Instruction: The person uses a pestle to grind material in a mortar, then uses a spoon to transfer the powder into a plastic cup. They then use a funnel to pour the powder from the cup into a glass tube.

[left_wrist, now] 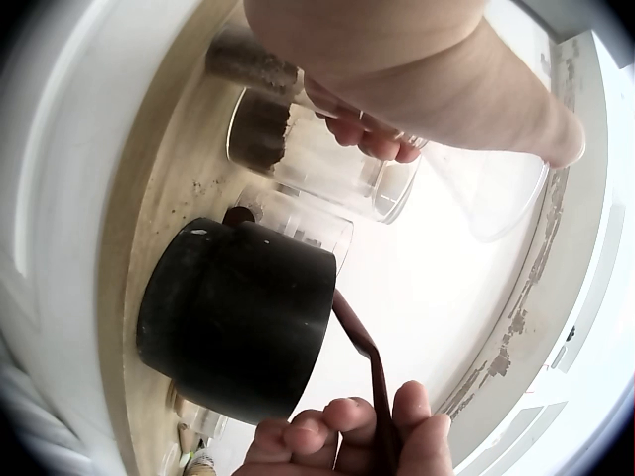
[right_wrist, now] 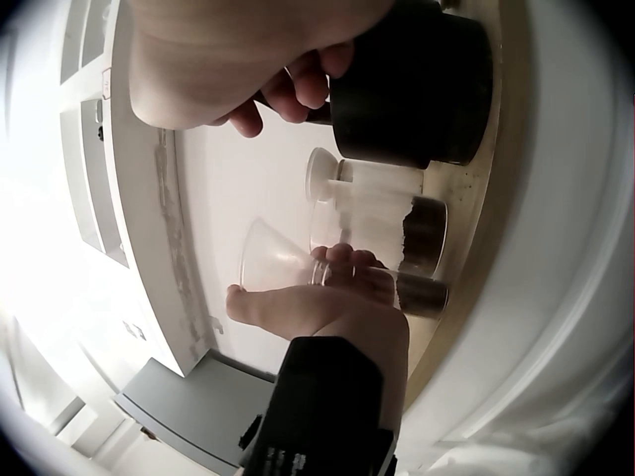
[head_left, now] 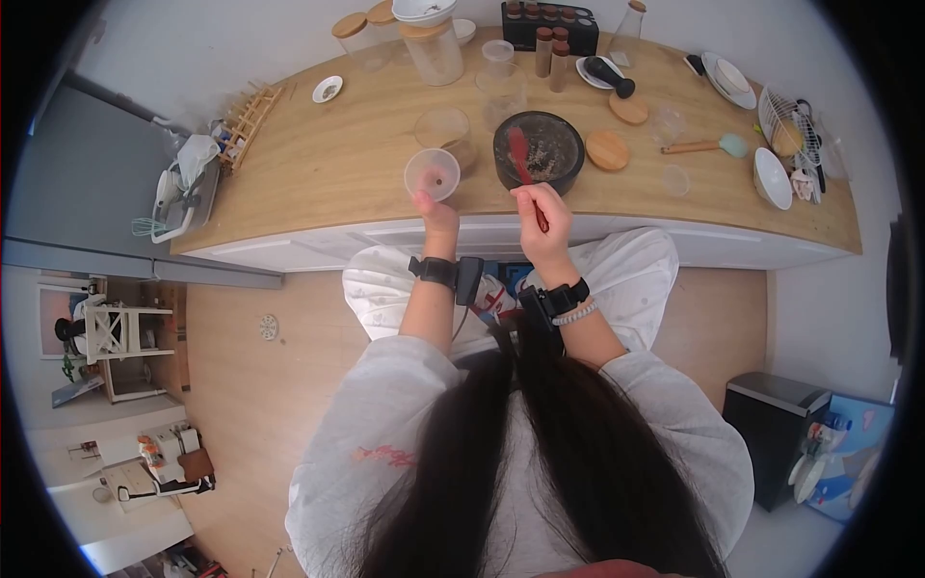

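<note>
My left hand [head_left: 440,214] grips a narrow clear container [right_wrist: 422,295] with dark grounds in its base, thumb against the rim of a clear funnel [head_left: 432,175] at its top. A wider glass jar [left_wrist: 260,129] holding dark grounds stands beside it. To the right is a black mortar [head_left: 573,164] with coarse bits inside. My right hand [head_left: 546,220] pinches the handle of a red spatula [head_left: 518,144], whose head is inside the mortar. The left wrist view shows the spatula's stem [left_wrist: 362,335] passing over the mortar's rim.
Round wooden lids [head_left: 608,150] and a teal-headed spatula [head_left: 732,145] lie to the right. A black pestle [head_left: 609,75] rests on a plate behind. Brown-capped tubes [head_left: 559,67], tall jars [head_left: 434,56] and a black rack [head_left: 549,34] stand at the back; a small dish [head_left: 328,90] is back left.
</note>
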`<state>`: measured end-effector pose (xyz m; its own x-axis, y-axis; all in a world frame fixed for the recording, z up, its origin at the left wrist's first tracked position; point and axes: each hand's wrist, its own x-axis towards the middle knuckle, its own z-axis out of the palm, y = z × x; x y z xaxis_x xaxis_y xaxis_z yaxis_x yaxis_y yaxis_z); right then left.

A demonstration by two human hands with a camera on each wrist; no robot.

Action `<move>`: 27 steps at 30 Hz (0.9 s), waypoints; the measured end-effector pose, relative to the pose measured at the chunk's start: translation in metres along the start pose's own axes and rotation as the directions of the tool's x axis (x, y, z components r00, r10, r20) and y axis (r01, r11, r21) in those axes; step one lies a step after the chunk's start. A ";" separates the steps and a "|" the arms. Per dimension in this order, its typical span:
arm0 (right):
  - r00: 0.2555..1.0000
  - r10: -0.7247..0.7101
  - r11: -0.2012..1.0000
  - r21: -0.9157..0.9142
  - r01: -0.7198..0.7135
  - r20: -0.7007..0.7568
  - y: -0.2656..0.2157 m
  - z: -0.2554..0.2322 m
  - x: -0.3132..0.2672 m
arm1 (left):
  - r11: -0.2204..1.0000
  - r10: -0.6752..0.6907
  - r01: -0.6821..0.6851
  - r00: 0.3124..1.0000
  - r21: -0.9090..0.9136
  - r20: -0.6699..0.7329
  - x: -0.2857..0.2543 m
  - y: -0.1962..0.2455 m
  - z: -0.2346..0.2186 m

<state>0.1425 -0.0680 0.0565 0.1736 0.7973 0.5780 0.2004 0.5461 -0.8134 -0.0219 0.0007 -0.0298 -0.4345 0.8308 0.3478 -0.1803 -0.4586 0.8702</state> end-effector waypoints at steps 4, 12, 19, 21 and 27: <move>0.996 0.007 0.996 0.084 -0.015 0.092 -0.003 -0.001 0.001 | 0.999 0.036 -0.034 0.998 0.041 -0.042 -0.001 -0.006 0.000; 0.959 0.283 0.891 0.364 -0.271 0.020 0.014 -0.006 -0.003 | 0.999 0.042 -0.040 0.998 0.036 -0.042 0.000 -0.010 -0.003; 0.970 0.240 0.880 0.415 -0.229 0.026 0.020 -0.012 0.000 | 0.999 0.045 -0.045 0.999 0.025 -0.017 0.001 -0.011 -0.004; 0.965 0.256 0.874 0.415 -0.253 0.050 0.018 -0.015 -0.001 | 0.998 0.051 -0.050 0.999 0.038 -0.017 0.000 -0.009 -0.004; 0.963 0.269 0.881 0.398 -0.256 0.024 0.020 -0.023 0.002 | 0.995 0.079 -0.079 0.997 0.064 0.000 0.001 -0.008 -0.004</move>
<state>0.1688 -0.0611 0.0432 0.1984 0.9206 0.3363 -0.2518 0.3795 -0.8903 -0.0247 0.0040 -0.0376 -0.4477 0.7919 0.4153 -0.0890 -0.5017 0.8605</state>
